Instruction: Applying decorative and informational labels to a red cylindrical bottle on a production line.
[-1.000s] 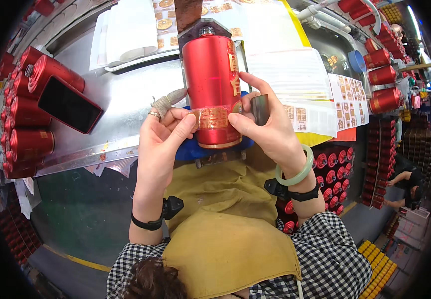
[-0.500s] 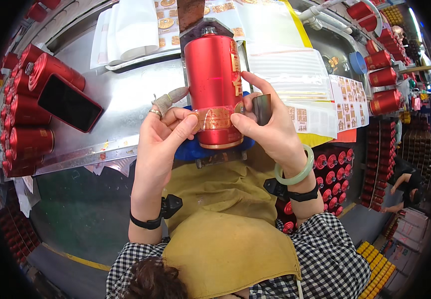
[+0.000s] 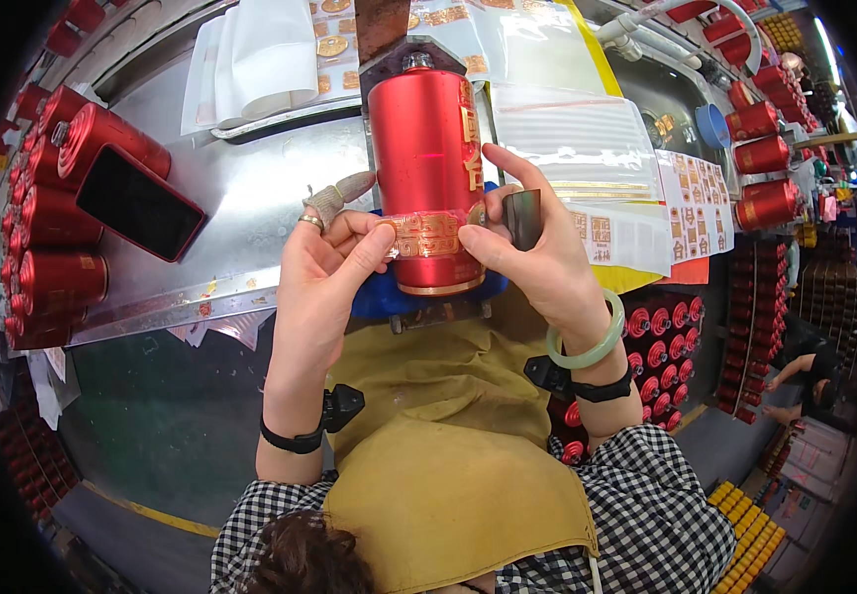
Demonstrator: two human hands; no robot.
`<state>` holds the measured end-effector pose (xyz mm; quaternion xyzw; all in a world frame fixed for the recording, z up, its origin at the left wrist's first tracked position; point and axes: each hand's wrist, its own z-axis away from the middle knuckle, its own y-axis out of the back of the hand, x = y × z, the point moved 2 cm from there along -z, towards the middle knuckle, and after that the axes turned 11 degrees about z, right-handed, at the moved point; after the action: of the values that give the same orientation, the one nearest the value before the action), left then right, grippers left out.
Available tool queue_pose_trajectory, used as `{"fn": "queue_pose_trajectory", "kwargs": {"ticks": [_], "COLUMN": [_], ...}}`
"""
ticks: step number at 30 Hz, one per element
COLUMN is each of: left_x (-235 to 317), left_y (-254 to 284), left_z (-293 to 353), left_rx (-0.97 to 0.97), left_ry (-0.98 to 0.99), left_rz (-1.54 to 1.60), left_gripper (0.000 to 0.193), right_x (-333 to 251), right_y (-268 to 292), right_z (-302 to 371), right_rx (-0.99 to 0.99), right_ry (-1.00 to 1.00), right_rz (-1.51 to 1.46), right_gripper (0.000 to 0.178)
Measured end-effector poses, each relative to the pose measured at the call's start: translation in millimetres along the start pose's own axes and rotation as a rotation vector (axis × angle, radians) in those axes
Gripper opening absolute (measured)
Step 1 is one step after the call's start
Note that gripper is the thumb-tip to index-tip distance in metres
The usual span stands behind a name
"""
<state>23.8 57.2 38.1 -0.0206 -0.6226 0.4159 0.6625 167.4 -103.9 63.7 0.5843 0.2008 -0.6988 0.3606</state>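
Note:
A red metallic bottle [image 3: 418, 139] lies on a blue rest [image 3: 374, 297], its narrow neck pointing away from me. Across its near part runs a clear film strip with gold lettering, a decal [image 3: 426, 234]. My left hand [image 3: 334, 252] pinches the strip's left end between thumb and fingers; a cloth cot covers its index finger. At the right end, the thumb of my right hand [image 3: 527, 243] presses the strip against the bottle. A dark flat scraper [image 3: 521, 218] is tucked in that same hand.
A phone [image 3: 141, 203] leans on red bottles [image 3: 52, 218] at the left. Decal sheets [image 3: 597, 148] and a rolled white sheet [image 3: 265, 59] cover the bench's far side. A blue cup [image 3: 711, 125] stands at right. Racks of red bottles [image 3: 661, 346] fill the right; another person [image 3: 805, 371] bends there.
The film strip's left end now lies closer against the bottle, with my left thumb almost in the same place. The bottle and my right hand have hardly moved.

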Motion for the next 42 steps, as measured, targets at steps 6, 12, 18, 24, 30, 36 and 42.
{"fn": "queue_pose_trajectory", "kwargs": {"ticks": [6, 12, 18, 24, 30, 36, 42], "left_x": [-1, -3, -14, -12, -19, -26, -31], "left_y": [-3, -5, -9, -11, -24, -11, -23], "left_z": [1, 0, -3, 0, -4, -8, -6], "left_rx": [0.039, 0.022, 0.032, -0.13, -0.06, -0.059, 0.015], "left_ry": [-0.032, -0.081, -0.158, -0.258, -0.316, -0.283, -0.367], "left_rz": [-0.016, -0.024, -0.082, -0.116, -0.21, -0.298, -0.457], "left_gripper": [0.055, 0.057, 0.054, 0.055, 0.057, 0.048, 0.05], "right_x": [-3, 5, 6, 5, 6, 7, 6], "right_y": [-4, -7, -8, 0, -3, -3, -4], "right_z": [-1, -1, 0, 3, 3, 2, 2], "right_rx": [0.01, 0.065, 0.062, 0.044, 0.05, 0.05, 0.046], "right_ry": [-0.02, 0.025, 0.046, -0.031, -0.016, -0.036, -0.023], "right_rz": [0.024, 0.087, 0.053, 0.019, 0.049, 0.046, 0.051], "right_gripper": [0.083, 0.089, 0.087, 0.081, 0.081, 0.082, 0.083]}}
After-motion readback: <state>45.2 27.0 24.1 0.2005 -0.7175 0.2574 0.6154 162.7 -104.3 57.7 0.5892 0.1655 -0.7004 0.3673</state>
